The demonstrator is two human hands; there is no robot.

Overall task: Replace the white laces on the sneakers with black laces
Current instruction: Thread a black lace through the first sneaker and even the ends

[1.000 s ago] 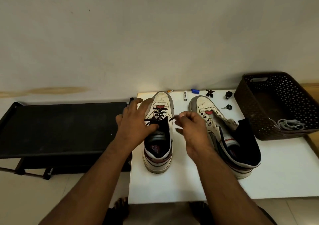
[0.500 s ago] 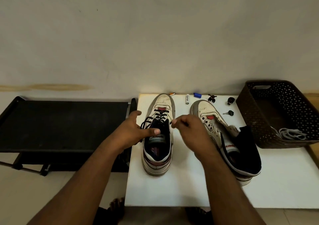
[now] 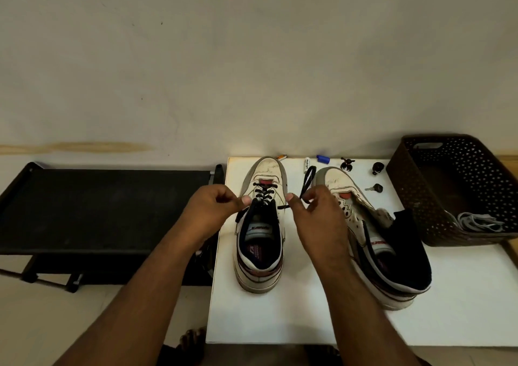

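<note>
The left hand (image 3: 213, 211) sits at the near-left edge of the worn white leather sneaker (image 3: 260, 225) that is part-laced; its fingers are curled and its thumb and forefinger are pinched together at the shoe's left eyelet row, on what looks to be the thin black lace (image 3: 263, 194), though the strand between those fingertips is too small to make out for certain; the lace crosses the upper eyelets just beyond the fingertips, toward the toe. The right hand (image 3: 316, 214) is at the right eyelet row of the same sneaker; its thumb and forefinger pinch the other run of the black lace, which loops up past the knuckles and away toward the wall, between the two shoes; the remaining fingers are loosely curled. The second white leather sneaker (image 3: 372, 234), with bare eyelets, lies tilted just to the right of the right hand, its dark tongue folded outward. Both shoes stand on the small white square table (image 3: 280, 323). Farther right of the right hand, well apart, stands the dark brown perforated plastic basket (image 3: 459, 186), with the bundle of removed white laces (image 3: 476, 221) in its near corner. Beyond the fingertips, along the table's far edge, lie a small white battery (image 3: 307, 165), a blue cap (image 3: 323, 158) and a few small dark objects (image 3: 375, 177) too small to tell apart; to the left of the left hand stands a low black bench (image 3: 106, 208).
</note>
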